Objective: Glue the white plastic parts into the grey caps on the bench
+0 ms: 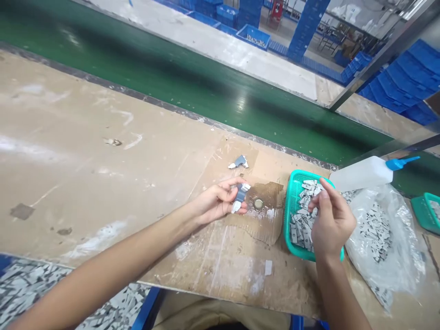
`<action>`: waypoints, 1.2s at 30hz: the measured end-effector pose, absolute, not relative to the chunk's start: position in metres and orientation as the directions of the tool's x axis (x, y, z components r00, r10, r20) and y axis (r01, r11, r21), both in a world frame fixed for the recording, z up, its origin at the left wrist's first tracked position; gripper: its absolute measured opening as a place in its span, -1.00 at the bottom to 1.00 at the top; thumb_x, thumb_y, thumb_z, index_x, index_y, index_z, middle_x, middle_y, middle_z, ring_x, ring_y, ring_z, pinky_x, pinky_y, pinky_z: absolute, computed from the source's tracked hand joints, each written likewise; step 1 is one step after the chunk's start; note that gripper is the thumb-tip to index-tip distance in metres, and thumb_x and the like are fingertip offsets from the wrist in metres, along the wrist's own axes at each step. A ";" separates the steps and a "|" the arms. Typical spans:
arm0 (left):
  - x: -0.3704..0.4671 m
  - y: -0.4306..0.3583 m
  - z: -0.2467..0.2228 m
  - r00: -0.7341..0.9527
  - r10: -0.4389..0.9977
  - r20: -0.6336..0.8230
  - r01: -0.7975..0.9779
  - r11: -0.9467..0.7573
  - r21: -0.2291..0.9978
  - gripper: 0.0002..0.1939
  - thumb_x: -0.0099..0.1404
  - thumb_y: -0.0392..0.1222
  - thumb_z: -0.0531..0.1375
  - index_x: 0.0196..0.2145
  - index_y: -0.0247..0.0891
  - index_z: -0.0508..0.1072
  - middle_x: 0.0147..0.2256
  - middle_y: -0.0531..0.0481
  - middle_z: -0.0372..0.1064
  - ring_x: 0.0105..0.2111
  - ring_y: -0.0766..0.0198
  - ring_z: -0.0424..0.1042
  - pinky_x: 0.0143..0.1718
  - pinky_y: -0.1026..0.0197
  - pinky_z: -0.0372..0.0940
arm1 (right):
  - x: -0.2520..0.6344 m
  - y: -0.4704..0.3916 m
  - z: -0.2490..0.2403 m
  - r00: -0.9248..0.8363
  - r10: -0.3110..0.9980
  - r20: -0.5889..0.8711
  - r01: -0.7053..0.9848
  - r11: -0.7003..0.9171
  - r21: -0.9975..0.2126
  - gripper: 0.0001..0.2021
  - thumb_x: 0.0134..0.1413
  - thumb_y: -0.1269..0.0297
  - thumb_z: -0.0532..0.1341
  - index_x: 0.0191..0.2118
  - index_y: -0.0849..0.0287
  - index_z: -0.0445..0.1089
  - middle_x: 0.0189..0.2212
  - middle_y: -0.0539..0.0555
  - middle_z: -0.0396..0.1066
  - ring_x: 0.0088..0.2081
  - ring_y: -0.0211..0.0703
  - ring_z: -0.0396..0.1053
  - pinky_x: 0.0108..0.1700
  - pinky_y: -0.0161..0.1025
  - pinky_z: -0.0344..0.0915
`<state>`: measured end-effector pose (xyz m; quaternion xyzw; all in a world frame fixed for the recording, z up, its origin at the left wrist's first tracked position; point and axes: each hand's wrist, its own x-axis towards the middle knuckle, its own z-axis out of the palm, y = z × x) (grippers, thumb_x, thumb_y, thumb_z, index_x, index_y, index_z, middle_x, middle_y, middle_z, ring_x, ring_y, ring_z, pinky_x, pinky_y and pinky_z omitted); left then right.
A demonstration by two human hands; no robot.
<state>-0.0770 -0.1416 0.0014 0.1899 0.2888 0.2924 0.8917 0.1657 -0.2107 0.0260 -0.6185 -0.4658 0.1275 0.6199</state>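
Observation:
My left hand (225, 199) is closed around a small dark-grey and white plastic part (240, 196), held just above the bench. A similar grey and white part (239, 162) lies on the cardboard a little beyond it. To the right, my right hand (332, 220) hovers over a green plastic basket (288, 229). Its index finger stretches out and its other fingers curl loosely, with nothing visible between them. Many small light-grey plastic pieces (302, 229) fill the basket, partly hidden by that hand. A round metal disc (258, 203) sits on a wet-looking brown patch near my left hand.
Behind the basket lies a white squeeze bottle (364, 173) with a blue nozzle. A clear plastic bag (395, 256) of small pieces is at the right, near another green basket (421, 215). A green conveyor belt (165, 87) runs behind the bench. Blue crates (405, 78) are stacked beyond.

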 end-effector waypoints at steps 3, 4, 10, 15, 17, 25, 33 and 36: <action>-0.078 -0.140 0.001 0.652 0.628 -0.425 -0.385 0.757 0.528 -0.65 -0.03 -0.39 0.35 -0.26 -0.28 0.39 -0.45 0.03 0.36 -0.50 0.26 0.46 -0.44 0.27 0.41 | 0.173 -0.207 0.028 0.642 0.687 0.341 0.294 0.190 -0.937 -0.69 0.19 0.14 0.28 -0.05 0.25 0.53 -0.53 -0.02 0.27 -0.53 -0.29 0.25 -0.47 -0.32 0.24; -0.077 -0.139 0.002 0.638 0.638 -0.432 -0.383 0.749 0.540 -0.63 -0.07 -0.39 0.37 -0.26 -0.28 0.41 -0.45 0.03 0.37 -0.50 0.25 0.46 -0.43 0.27 0.41 | 0.177 -0.205 0.030 0.654 0.686 0.320 0.270 0.183 -0.945 -0.67 0.18 0.14 0.28 -0.05 0.25 0.52 -0.52 -0.01 0.27 -0.52 -0.29 0.25 -0.47 -0.32 0.23; -0.078 -0.131 0.017 0.376 0.858 -0.349 -0.195 0.442 0.876 -0.70 0.21 -0.17 0.35 -0.10 -0.16 0.45 -0.25 0.08 0.48 -0.28 0.28 0.49 -0.07 0.23 0.37 | 0.211 -0.203 0.046 0.456 0.875 0.166 0.470 -0.078 -0.879 -0.63 0.10 0.13 0.24 -0.05 0.23 0.53 -0.46 0.03 0.40 -0.49 -0.25 0.26 -0.42 -0.29 0.24; -0.093 -0.114 0.029 0.097 0.979 -0.178 0.471 0.113 0.875 -0.58 0.30 -0.08 0.23 0.05 -0.29 0.31 -0.01 -0.15 0.41 0.02 0.12 0.40 0.10 0.15 0.26 | 0.223 -0.204 0.039 0.242 0.969 0.053 0.847 -0.184 -0.498 -0.71 0.08 0.47 0.13 -0.16 0.18 0.56 -0.28 0.09 0.45 -0.31 -0.15 0.34 -0.10 -0.16 0.29; -0.098 -0.108 0.031 0.063 0.983 -0.171 0.592 0.101 0.800 -0.58 0.31 -0.05 0.18 0.04 -0.31 0.31 0.02 -0.19 0.39 0.01 0.07 0.41 0.09 0.12 0.27 | 0.224 -0.205 0.033 0.202 0.979 0.014 0.904 -0.181 -0.388 -0.62 0.08 0.59 0.08 -0.10 0.15 0.54 -0.20 0.12 0.42 -0.15 -0.09 0.36 -0.01 -0.15 0.26; -0.105 -0.100 0.026 0.053 0.992 -0.118 0.802 0.028 0.597 -0.47 0.35 0.08 0.06 0.10 -0.38 0.38 0.04 -0.27 0.29 -0.02 -0.14 0.42 0.05 -0.08 0.28 | 0.231 -0.207 0.023 0.125 0.990 -0.068 0.969 -0.136 -0.208 -0.56 0.14 0.64 0.10 0.03 0.11 0.51 -0.17 0.18 0.33 -0.04 0.03 0.31 -0.03 -0.16 0.23; -0.109 -0.104 0.018 0.103 0.990 0.098 0.814 -0.140 0.563 -0.51 0.42 0.02 0.04 0.13 -0.37 0.37 0.02 -0.28 0.23 0.16 -0.11 0.24 0.23 -0.04 0.11 | 0.232 -0.199 0.031 0.073 0.997 0.019 0.933 -0.061 -0.355 -0.89 0.20 0.41 0.24 -0.22 0.20 0.55 -0.27 0.12 0.36 -0.17 -0.07 0.36 -0.06 -0.15 0.30; -0.102 -0.111 0.019 0.146 0.980 0.134 0.714 -0.198 0.672 -0.56 0.42 -0.01 0.06 0.08 -0.36 0.40 0.02 -0.22 0.29 0.02 0.02 0.34 0.16 0.05 0.18 | 0.226 -0.200 0.037 0.065 0.996 0.068 0.771 -0.007 -0.637 -0.88 0.21 0.26 0.26 -0.25 0.21 0.48 -0.33 0.09 0.42 -0.27 -0.13 0.40 -0.17 -0.20 0.37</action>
